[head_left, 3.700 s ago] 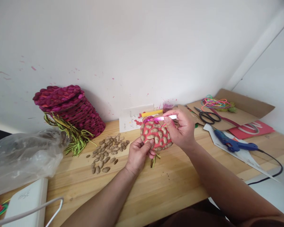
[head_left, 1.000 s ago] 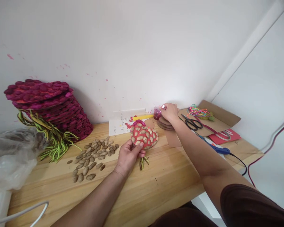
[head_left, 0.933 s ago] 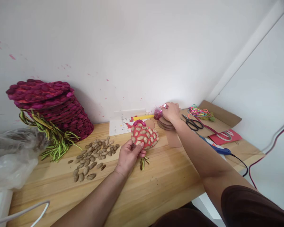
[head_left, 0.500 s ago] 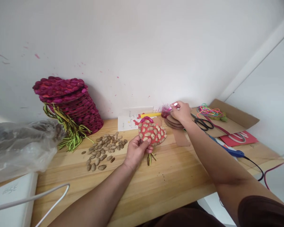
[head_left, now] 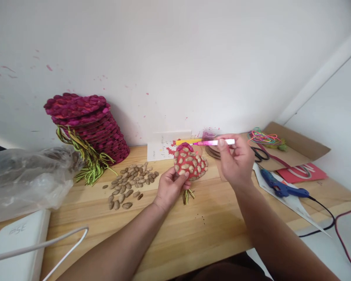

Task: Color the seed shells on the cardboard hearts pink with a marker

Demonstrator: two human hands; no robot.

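My left hand [head_left: 172, 184] grips the lower edge of a red heart-shaped piece [head_left: 190, 164] covered with peanuts, several of them at its top left painted magenta. Green and brown strings hang from its bottom. Between the fingers of my right hand [head_left: 236, 156] is a white brush [head_left: 222, 143] with a pink-stained tip, held level just above the heart's top. Behind it stands a small plastic cup [head_left: 208, 134] with magenta stains, partly hidden. A yellow stick [head_left: 187, 141] lies on a red-spattered paper [head_left: 156, 150].
Loose peanuts [head_left: 128, 183] lie left of my left hand. A stack of magenta peanut-covered pieces [head_left: 90, 125] leans on the wall beside a plastic bag [head_left: 23, 179]. At right are black-handled scissors [head_left: 261, 155], a blue glue gun [head_left: 283, 189] and a cardboard box [head_left: 298, 144] with coloured cords.
My right hand has moved from the cup towards me with the brush, whose pink tip now points at the heart. My left hand still holds the heart in nearly the same place.
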